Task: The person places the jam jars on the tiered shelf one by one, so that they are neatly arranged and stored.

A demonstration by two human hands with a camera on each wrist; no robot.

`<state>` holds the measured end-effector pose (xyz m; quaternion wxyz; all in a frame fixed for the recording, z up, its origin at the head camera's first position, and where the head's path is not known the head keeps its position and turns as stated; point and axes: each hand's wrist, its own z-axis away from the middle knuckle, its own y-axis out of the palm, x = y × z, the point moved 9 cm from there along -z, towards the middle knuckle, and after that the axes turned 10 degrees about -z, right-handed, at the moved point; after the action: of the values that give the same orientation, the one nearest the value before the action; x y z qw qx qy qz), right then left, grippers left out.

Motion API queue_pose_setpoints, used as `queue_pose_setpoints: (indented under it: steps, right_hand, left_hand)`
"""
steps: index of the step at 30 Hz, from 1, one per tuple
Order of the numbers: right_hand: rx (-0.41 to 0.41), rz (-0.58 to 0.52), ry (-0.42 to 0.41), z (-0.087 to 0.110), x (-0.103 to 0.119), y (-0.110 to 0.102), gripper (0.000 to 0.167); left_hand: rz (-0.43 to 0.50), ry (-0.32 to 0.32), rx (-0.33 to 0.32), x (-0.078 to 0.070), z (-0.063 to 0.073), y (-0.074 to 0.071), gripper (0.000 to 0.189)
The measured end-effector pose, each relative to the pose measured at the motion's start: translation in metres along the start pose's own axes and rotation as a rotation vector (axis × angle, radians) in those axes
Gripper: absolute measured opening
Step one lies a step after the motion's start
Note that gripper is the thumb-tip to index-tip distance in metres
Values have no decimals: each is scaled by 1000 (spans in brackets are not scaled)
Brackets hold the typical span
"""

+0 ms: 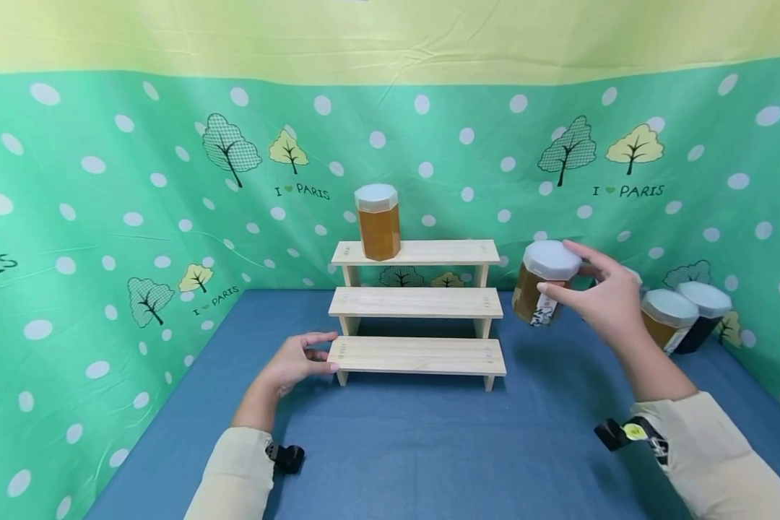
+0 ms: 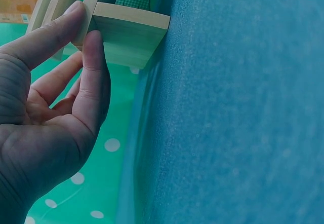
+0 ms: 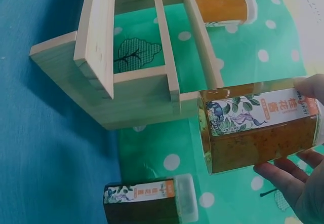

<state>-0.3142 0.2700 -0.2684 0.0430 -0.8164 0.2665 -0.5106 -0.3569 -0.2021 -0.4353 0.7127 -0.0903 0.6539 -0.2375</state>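
Note:
A three-tier wooden step shelf [image 1: 416,354] stands on the blue cloth. My left hand [image 1: 297,365] pinches the left end of its lowest tier; thumb and finger meet the board's edge in the left wrist view. To the right of the shelf, my right hand [image 1: 601,292] grips a honey jar [image 1: 539,289] near its white lid, holding it raised and slightly tilted. Its flowered label faces the right wrist camera, and amber contents [image 3: 263,150] show through the sides. Another amber jar [image 1: 380,232] with a white lid stands on the top tier, left of its middle.
Several more white-lidded jars stand at the right: an amber one [image 1: 668,318], a darker one [image 1: 703,314], and one partly hidden behind my right hand. A green dotted curtain [image 1: 429,159] hangs behind the shelf and along both sides.

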Motion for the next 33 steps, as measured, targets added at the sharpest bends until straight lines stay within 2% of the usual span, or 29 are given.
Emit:
queue_pose_setpoints:
  steps: [10,22,33]
  right_hand:
    - [54,-15,38,-5,15,14,75]
    - [96,-52,53,-16,29,30,75]
    - [126,-92,43,-30,41,45,74]
  left_hand:
    - [8,-29,-9,4,-2,0,70]
    - [4,2,5,0,0,1,70]
    - [9,-1,9,0,0,0,70]
